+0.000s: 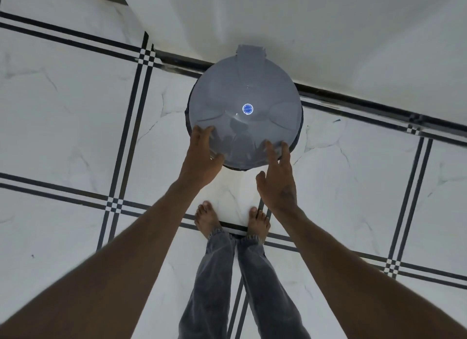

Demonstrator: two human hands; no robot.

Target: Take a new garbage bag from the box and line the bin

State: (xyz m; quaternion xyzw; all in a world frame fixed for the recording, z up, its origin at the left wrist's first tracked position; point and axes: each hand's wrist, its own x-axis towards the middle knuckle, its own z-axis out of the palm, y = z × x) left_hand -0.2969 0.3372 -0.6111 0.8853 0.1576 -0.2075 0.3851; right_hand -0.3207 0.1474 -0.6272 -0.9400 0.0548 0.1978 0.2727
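A round grey bin point(243, 91) stands on the floor against a white wall, seen from straight above with its lid down. A small blue sticker point(248, 109) marks the lid's middle and the hinge is at the far side. My left hand point(202, 156) rests on the lid's near left edge with the fingers spread. My right hand point(276, 179) is at the near right edge, fingertips touching the lid, fingers apart. Neither hand holds anything. No bag or box is in view.
The floor is white marble tile point(75, 106) with black double lines. The white wall point(303, 22) runs behind the bin, with a dark skirting strip at its foot. My bare feet point(209, 220) stand just in front of the bin.
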